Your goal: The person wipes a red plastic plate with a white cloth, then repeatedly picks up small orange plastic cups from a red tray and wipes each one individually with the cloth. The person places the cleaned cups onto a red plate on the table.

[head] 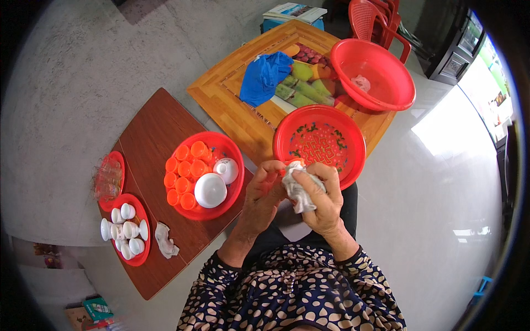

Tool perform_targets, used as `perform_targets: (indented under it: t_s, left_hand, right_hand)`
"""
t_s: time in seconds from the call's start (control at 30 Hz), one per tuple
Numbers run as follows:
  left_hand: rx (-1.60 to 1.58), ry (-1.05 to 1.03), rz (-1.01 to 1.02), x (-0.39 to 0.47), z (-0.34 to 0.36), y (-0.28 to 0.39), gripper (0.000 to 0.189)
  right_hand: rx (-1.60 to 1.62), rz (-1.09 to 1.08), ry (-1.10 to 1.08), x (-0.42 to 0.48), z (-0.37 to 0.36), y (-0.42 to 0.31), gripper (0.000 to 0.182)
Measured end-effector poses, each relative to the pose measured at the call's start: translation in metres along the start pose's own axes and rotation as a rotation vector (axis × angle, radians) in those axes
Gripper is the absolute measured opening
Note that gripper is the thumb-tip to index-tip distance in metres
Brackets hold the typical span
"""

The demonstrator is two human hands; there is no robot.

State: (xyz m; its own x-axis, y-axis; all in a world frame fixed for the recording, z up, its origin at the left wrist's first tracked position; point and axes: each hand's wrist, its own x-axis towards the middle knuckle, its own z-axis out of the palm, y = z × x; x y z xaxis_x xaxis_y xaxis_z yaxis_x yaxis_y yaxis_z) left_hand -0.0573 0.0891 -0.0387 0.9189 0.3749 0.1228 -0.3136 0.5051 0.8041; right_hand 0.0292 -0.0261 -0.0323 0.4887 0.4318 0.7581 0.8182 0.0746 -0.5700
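Observation:
In front of my body, my left hand (261, 200) grips a small orange cup (295, 160), mostly hidden behind fingers and cloth. My right hand (327, 202) presses a crumpled white cloth (299, 188) against the cup. Just beyond both hands is a red plastic basin (359, 153) with a printed pattern on its bottom. To the left, a round red tray (215, 213) carries several orange cups (184, 169) and two white bowls, the larger bowl (210, 190) nearer me.
A brown table (153, 124) also bears a tray of white cups (143, 254), a tray of glasses (109, 178) and a white rag (165, 241). On the wooden table (223, 78) are a blue cloth (265, 78) and a larger red basin (385, 74). Red chairs (368, 20) stand behind.

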Motion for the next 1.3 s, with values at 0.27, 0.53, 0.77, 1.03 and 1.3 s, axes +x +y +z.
perform_targets:
  t_s: [0.27, 0.53, 0.77, 1.03, 1.3]
  left_hand:
    - [0.003, 0.02, -0.083, -0.002, -0.005, 0.001, 0.018]
    - [-0.026, 0.103, -0.153, -0.002, -0.012, -0.008, 0.012]
    - [0.084, 0.107, -0.008, -0.001, -0.002, -0.004, 0.014]
    - [0.284, 0.068, -0.007, -0.006, -0.012, -0.002, 0.014]
    - [0.312, 0.041, 0.025, -0.004, -0.003, 0.0, 0.016]
  right_hand:
    - [0.052, 0.314, -0.038, 0.0, -0.006, 0.017, 0.039]
    - [-0.135, 0.146, -0.026, 0.005, -0.007, 0.009, 0.044]
    - [0.34, 0.285, -0.125, -0.002, -0.007, 0.007, 0.03]
    - [0.509, 0.487, -0.065, 0.004, -0.01, 0.024, 0.022]
    - [0.0, -0.022, -0.124, 0.01, -0.018, -0.003, 0.035]
